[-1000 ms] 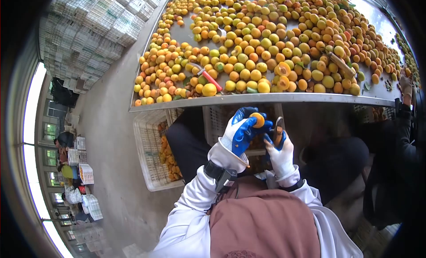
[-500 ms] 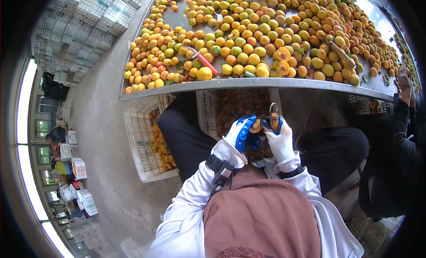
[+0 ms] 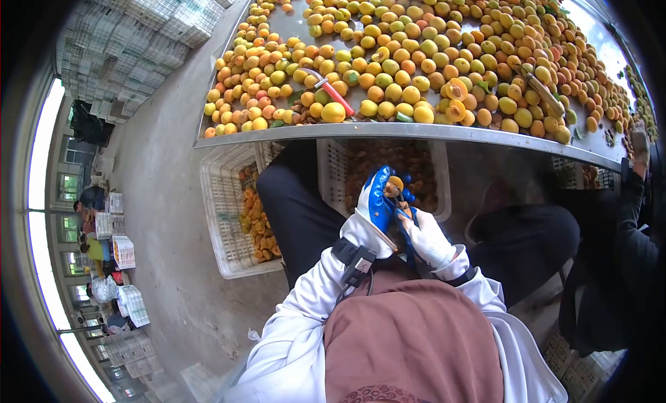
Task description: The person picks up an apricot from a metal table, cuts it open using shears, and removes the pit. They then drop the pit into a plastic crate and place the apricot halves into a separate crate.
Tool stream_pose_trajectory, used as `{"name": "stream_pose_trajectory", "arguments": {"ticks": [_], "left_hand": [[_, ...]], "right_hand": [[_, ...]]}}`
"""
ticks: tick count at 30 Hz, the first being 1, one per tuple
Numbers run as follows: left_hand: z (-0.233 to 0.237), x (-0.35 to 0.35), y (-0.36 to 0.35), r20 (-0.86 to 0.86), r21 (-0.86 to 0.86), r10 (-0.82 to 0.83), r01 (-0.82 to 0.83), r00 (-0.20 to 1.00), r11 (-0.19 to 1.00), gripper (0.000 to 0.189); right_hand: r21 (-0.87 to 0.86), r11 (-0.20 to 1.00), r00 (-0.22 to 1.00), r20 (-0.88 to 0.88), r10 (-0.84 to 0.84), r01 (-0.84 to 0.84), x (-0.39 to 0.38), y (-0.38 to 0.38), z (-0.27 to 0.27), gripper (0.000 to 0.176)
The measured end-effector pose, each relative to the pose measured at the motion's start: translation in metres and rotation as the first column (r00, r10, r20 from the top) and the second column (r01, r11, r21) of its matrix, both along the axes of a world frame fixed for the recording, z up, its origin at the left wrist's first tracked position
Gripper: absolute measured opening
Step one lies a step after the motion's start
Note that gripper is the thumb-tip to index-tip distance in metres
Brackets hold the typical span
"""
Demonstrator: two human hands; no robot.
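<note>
Both hands wear white gloves with blue palms and meet above a crate under the table edge. My left hand (image 3: 377,203) is closed round an apricot (image 3: 395,184), whose orange flesh shows at the fingertips. My right hand (image 3: 420,231) grips a small tool (image 3: 400,203) with a dark end, which touches the apricot; its exact shape is hard to make out. Beyond them, many apricots (image 3: 393,92) cover the metal table (image 3: 347,131). A curved knife with a red handle (image 3: 338,100) lies among them near the edge.
A white crate (image 3: 220,226) with apricot pieces stands on the floor at the left. Another crate (image 3: 440,174) is below my hands. A brown-handled tool (image 3: 543,92) lies on the fruit. A co-worker's hand (image 3: 639,143) is at the far right. Stacked crates (image 3: 132,42) stand at the back left.
My left hand has turned more upright with the apricot. My right hand has moved lower and leftward, and its tool has swung from pointing up to lying against the fruit. The view has shifted slightly.
</note>
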State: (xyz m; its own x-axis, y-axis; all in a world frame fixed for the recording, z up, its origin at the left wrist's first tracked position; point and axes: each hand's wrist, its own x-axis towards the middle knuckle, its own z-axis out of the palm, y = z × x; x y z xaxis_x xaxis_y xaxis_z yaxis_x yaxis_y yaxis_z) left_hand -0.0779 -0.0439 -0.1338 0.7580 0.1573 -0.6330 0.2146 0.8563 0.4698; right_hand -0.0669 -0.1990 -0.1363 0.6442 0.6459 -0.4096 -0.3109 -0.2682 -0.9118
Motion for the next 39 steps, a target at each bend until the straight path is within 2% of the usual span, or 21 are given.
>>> {"name": "stream_pose_trajectory", "arguments": {"ticks": [1, 3, 6, 8, 10, 13, 15, 16, 18, 20, 22, 24, 26, 27, 28, 29, 31, 33, 35, 39], "left_hand": [[0.011, 0.001, -0.004, 0.000, -0.001, -0.001, 0.001, 1.000, 1.000, 0.029], [0.026, 0.000, -0.010, -0.017, -0.124, 0.047, -0.048, 0.999, 0.991, 0.029], [0.024, -0.003, -0.013, 0.034, -0.164, 0.064, -0.058, 0.997, 0.985, 0.029], [0.024, -0.001, -0.015, 0.044, -0.180, 0.069, -0.060, 0.997, 0.982, 0.031], [0.024, 0.000, -0.016, 0.053, -0.196, 0.073, -0.062, 0.996, 0.979, 0.032], [0.023, 0.001, -0.017, 0.084, -0.149, 0.026, -0.013, 0.996, 0.989, 0.036], [0.023, 0.000, -0.020, 0.115, -0.040, -0.009, 0.014, 0.993, 0.999, 0.042], [0.022, 0.001, -0.021, 0.114, -0.040, -0.010, 0.014, 0.993, 0.999, 0.042], [0.020, 0.003, -0.021, 0.086, 0.121, -0.012, 0.002, 0.996, 0.993, 0.046], [0.019, 0.004, -0.019, 0.056, 0.179, -0.005, -0.005, 0.998, 0.984, 0.047], [0.015, 0.003, -0.015, 0.025, 0.256, -0.046, 0.038, 0.999, 0.966, 0.047], [0.024, 0.001, -0.019, 0.028, 0.292, -0.024, 0.015, 0.999, 0.956, 0.047], [0.022, 0.001, -0.018, 0.033, 0.329, -0.002, -0.009, 0.999, 0.944, 0.048], [0.014, 0.001, -0.015, 0.078, 0.311, -0.042, 0.015, 0.996, 0.950, 0.048], [0.006, 0.001, -0.012, 0.125, 0.293, -0.079, 0.039, 0.989, 0.955, 0.049], [0.027, -0.001, -0.015, 0.069, 0.210, -0.080, 0.064, 0.994, 0.976, 0.050], [0.025, 0.001, -0.014, 0.120, 0.145, -0.030, 0.013, 0.992, 0.989, 0.050], [0.016, 0.006, -0.009, 0.204, 0.056, 0.036, -0.048, 0.978, 0.997, 0.048], [0.018, 0.002, -0.012, 0.189, 0.068, 0.047, -0.061, 0.981, 0.996, 0.048], [0.029, 0.000, -0.017, 0.170, 0.044, 0.029, -0.037, 0.985, 0.998, 0.048]], "right_hand": [[0.010, 0.999, 0.999, -0.005, -0.038, 0.038, -0.002, 0.001, -0.004, 0.028], [0.022, 0.997, 0.997, -0.014, -0.078, 0.078, -0.005, 0.003, -0.005, 0.028], [0.056, 0.990, 0.990, 0.041, -0.135, 0.133, -0.010, 0.005, -0.001, 0.026], [-0.007, 0.980, 0.956, 0.224, -0.191, 0.198, -0.013, 0.006, 0.005, 0.028], [-0.009, 0.981, 0.956, 0.223, -0.189, 0.196, -0.013, 0.007, 0.009, 0.028], [-0.048, 0.982, 0.964, 0.205, -0.170, 0.184, -0.012, 0.006, 0.004, 0.030], [-0.085, 0.981, 0.969, 0.189, -0.158, 0.176, -0.013, 0.007, -0.006, 0.031], [-0.021, 0.984, 0.970, 0.175, -0.172, 0.178, -0.015, 0.007, -0.013, 0.032], [0.044, 0.983, 0.970, 0.159, -0.182, 0.177, -0.013, 0.008, -0.003, 0.033], [0.076, 0.996, 0.999, -0.008, -0.037, 0.038, -0.006, 0.002, 0.013, 0.031], [0.072, 0.997, 0.999, -0.035, -0.011, 0.014, -0.004, -0.001, 0.020, 0.033], [0.068, 0.998, 0.998, -0.060, 0.016, -0.012, 0.001, -0.004, 0.027, 0.034], [0.150, 0.988, 0.913, -0.398, 0.088, -0.030, 0.010, -0.008, 0.032, 0.035], [0.319, 0.905, 0.890, -0.440, -0.122, 0.282, -0.013, 0.014, 0.014, 0.035], [0.318, 0.906, 0.892, -0.436, -0.122, 0.279, -0.015, 0.008, -0.001, 0.035], [0.344, 0.911, 0.901, -0.430, -0.062, 0.227, -0.013, 0.005, 0.011, 0.035], [0.371, 0.913, 0.908, -0.419, 0.001, 0.170, -0.011, 0.004, 0.016, 0.034], [0.290, 0.948, 0.971, -0.230, -0.064, 0.132, -0.016, 0.006, 0.010, 0.031], [0.195, 0.974, 0.993, -0.059, -0.102, 0.112, -0.014, 0.004, 0.012, 0.029], [0.155, 0.977, 0.985, 0.062, -0.160, 0.149, -0.014, 0.006, 0.004, 0.028]]}}
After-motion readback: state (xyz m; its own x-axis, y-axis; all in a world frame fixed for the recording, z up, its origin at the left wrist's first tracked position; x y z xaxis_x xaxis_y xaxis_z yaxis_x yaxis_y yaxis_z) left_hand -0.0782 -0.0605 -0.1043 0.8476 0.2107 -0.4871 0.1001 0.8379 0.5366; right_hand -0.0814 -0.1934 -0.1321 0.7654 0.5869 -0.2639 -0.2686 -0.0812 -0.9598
